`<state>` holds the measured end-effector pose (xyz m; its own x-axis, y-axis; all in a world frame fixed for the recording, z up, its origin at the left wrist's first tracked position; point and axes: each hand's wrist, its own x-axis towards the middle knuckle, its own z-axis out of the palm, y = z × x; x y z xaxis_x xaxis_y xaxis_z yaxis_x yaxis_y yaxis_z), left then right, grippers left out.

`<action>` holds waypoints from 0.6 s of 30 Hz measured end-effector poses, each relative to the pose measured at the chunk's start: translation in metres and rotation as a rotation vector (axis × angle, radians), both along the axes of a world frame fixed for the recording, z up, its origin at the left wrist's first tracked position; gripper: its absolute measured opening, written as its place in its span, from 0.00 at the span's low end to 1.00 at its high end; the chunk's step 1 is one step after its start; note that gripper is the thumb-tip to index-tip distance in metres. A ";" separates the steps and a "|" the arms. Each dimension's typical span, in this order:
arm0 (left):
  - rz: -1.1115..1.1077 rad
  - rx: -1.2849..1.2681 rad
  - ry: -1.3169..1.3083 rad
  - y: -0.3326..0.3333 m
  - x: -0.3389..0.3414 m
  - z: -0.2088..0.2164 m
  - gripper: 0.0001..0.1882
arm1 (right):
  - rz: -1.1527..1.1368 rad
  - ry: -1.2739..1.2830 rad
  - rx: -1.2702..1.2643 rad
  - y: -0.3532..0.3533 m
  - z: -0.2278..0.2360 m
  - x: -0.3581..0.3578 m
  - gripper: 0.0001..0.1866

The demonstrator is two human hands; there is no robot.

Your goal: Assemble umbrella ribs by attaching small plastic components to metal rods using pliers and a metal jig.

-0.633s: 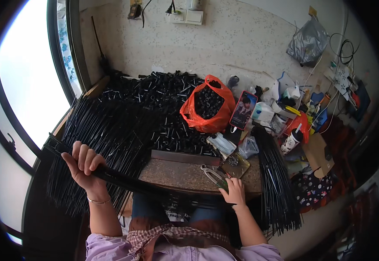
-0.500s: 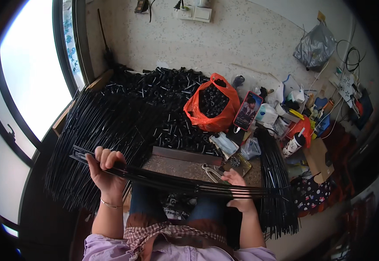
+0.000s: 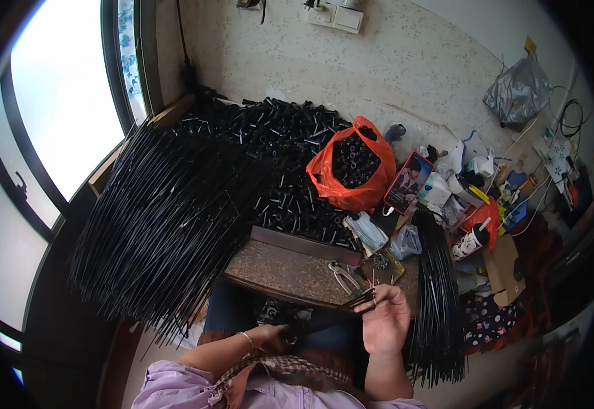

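Observation:
My right hand is raised in front of the table edge, thumb and fingers pinching the ends of a bundle of thin black rods. From there the bundle runs down over my lap, dark and hard to separate from the shadow. My left hand is low at my lap, its fingers curled around the bundle's other part. Left of my hands lies a large spread of thin black rods. A smaller sheaf of black rods hangs over the table's right side. Metal pliers lie just beyond my right hand.
A metal strip edges the brown tabletop. Behind it are heaped black tubular parts and a red plastic bag of similar pieces. A phone, a cup and clutter stand right; a window is left.
The rod bundle, earlier stretched across in front of me, now slants down into my lap. My left hand moved down and right; my right hand closed on the rod ends. The view shifted slightly.

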<state>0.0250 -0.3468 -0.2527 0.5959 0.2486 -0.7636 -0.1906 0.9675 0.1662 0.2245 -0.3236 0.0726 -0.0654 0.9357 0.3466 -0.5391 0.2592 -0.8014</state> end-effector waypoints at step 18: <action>0.297 1.962 0.461 0.060 0.027 0.321 0.10 | 0.171 -0.044 -0.093 0.037 -0.018 -0.004 0.10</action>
<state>0.0521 -0.2866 0.0680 0.2699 0.7928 0.5465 0.0764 -0.5834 0.8086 0.2210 -0.2871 0.0541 -0.2397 0.9374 0.2528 -0.5329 0.0906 -0.8413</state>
